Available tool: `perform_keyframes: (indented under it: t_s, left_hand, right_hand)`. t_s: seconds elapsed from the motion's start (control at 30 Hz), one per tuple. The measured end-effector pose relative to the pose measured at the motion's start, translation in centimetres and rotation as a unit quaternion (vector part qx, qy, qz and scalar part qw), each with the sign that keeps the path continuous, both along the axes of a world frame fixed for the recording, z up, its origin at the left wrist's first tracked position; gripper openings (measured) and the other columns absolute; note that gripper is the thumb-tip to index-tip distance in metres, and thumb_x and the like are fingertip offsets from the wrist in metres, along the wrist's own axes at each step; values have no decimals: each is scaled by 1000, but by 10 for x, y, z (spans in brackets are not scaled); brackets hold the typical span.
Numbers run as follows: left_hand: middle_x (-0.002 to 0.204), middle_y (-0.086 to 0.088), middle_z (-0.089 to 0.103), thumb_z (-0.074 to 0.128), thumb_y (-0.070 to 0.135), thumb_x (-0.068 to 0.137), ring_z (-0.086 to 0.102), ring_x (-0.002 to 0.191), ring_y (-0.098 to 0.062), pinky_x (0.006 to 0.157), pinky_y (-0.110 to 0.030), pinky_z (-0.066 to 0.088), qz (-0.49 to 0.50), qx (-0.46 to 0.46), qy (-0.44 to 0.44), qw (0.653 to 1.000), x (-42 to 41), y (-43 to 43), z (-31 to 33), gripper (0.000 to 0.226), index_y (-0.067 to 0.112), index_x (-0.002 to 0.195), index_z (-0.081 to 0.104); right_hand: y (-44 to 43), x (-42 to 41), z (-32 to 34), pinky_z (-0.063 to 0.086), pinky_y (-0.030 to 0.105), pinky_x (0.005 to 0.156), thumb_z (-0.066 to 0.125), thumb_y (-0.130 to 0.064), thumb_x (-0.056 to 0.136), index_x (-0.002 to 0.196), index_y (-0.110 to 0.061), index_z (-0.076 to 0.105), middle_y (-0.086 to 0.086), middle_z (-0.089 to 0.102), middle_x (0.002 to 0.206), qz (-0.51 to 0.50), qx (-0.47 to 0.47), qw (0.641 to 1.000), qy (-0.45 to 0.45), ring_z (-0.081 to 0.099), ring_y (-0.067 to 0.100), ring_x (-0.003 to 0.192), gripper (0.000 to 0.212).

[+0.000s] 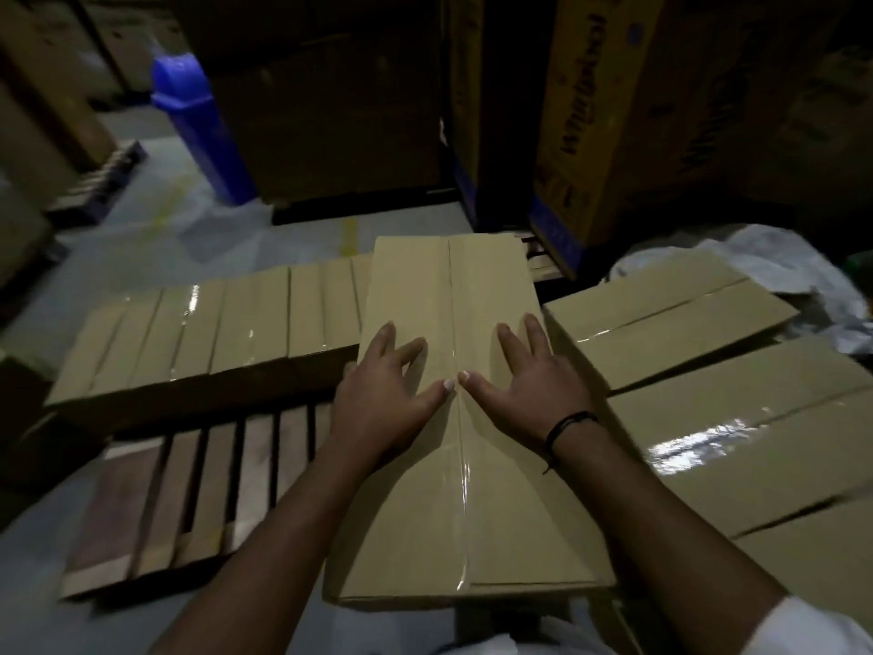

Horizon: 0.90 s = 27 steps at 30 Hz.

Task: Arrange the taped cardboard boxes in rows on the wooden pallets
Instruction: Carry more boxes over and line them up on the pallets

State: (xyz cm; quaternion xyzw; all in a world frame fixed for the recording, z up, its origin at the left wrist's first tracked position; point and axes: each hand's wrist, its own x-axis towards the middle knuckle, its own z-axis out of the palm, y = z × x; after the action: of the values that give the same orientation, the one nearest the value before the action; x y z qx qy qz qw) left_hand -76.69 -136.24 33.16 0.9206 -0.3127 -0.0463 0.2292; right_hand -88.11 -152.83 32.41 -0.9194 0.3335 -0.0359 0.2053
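Cardboard fills the back of the view: tall printed cartons point(609, 111) stand on the grey floor point(141, 238), dim and partly blurred. Nearer lies the wooden pallet point(156, 503), its slats bare along the near edge and the near left corner. Flat taped boxes point(737, 446) lie side by side to the right of the pallet, their tape shining, and one more point(661, 323) lies askew behind them. Along the pallet's far edge sits a row of taped boxes point(198, 333), packed touching one another from the left corner towards the right.

At the pallet's right edge a long taped box point(415, 276) lies lengthwise, its far end reaching past the right end of the row and its near end close to the person. What bears it from below is hidden. A clear tape strip runs down its middle seam.

Farther back on the left, a blue bin point(193, 120) stands on the floor. White plastic sheeting point(779, 262) lies crumpled at the far right.

Both hands lie flat on top of the long box. The left hand point(382, 399) has its fingers straight and spread wide, left of the seam. The right hand point(534, 385) mirrors it on the other side, fingers straight and spread, and the two thumbs nearly meet over the tape. A black band point(567, 425) circles the right wrist.
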Motion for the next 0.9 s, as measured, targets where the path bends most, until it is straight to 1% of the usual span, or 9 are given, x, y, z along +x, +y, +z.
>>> perform_keyframes:
  t_s: [0.1,0.23,0.37,0.5,0.6,0.7,0.8,0.9]
  left_hand:
    - [169,9,19,59,78,81,35,146,-38,111,-50,38,16,18,0,1000,35,43,-5,79,43,151,45]
    - [170,7,19,59,77,82,38,144,-37,111,-47,36,18,19,6,1000,74,77,-14,78,41,150,47]
    - [170,8,14,58,77,82,36,143,-41,109,-50,39,11,28,27,999,104,84,-27,81,42,153,42]
    - [171,6,7,55,81,82,34,142,-44,107,-50,40,2,47,32,998,128,71,-51,87,43,157,34]
    - [172,7,-1,50,87,80,28,145,-46,111,-53,37,-3,71,50,996,144,55,-84,94,44,159,25]
    - [171,9,-7,46,93,77,22,148,-48,114,-58,33,4,94,84,992,167,35,-126,100,45,160,20]
    - [171,9,-10,42,98,73,21,151,-45,116,-60,30,16,107,102,989,193,15,-174,104,45,160,19]
    - [170,11,-12,46,96,73,16,153,-44,116,-60,30,29,110,124,986,215,-6,-224,104,46,160,20]
  right_hand:
    - [42,40,-12,39,54,112,31,-94,77,159,-43,10,-9,-6,170,15,15,1000,9,29,42,147,99]
    - [77,75,-15,34,52,114,36,-90,82,160,-41,12,-8,-6,170,34,17,999,16,28,40,148,95]
    - [82,102,-23,35,51,114,36,-91,80,160,-43,13,-9,-5,170,36,13,999,26,29,39,148,96]
    - [67,128,-46,36,51,113,39,-91,80,160,-41,14,-8,-5,171,39,14,999,31,30,39,147,98]
    - [48,147,-76,39,51,110,40,-91,79,160,-41,11,-10,-9,170,40,22,998,43,28,40,147,100]
    - [24,172,-116,41,53,109,38,-93,77,160,-42,9,-13,-15,169,54,36,996,57,27,42,148,102]
    - [-1,201,-163,40,53,110,40,-92,78,161,-41,8,-13,-19,168,76,60,992,79,25,43,148,102]
    - [-25,230,-215,40,54,111,40,-92,78,161,-40,7,-13,-22,167,93,82,987,99,24,44,149,103]
